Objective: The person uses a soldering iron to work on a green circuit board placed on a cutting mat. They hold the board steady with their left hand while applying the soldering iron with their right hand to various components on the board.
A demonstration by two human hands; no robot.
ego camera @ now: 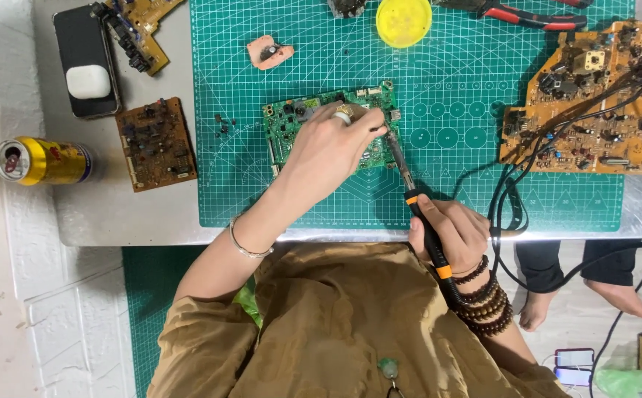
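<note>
1. Right now the left hand rests on the green circuit board at centre frame, fingers curled narrow and pinching something small near the board's right edge; what it pinches is too small to tell.
2. Right hand, lower centre-right, is wrapped tight around the soldering iron, black handle with orange bands, metal tip angled up to the board's right edge, just beside the left fingertips.
3. Board lies flat on the green cutting mat, which covers most of the grey surface.
4. Risk: tip sits very close to the left fingers, so a slip could likely burn them.
5. Risk: the board is pinned only by the left hand; pushing with the iron could skid it on the smooth mat.
6. Risk: the black cables loop near the right wrist and could snag and drag the large orange-brown board at upper right.
7. Risk: the yellow drink can lies on its side at the left edge of the surface and may roll off.
8. Materials: mat is matte with a white grid; green board is rigid, glossy, studded with small parts.
9. Small brown board at left is flat and rectangular with dark components; the phone at upper left carries a white rounded case.
10. Yellow round lid and red-handled pliers at top edge; pink flat scrap is irregular in shape.
</note>
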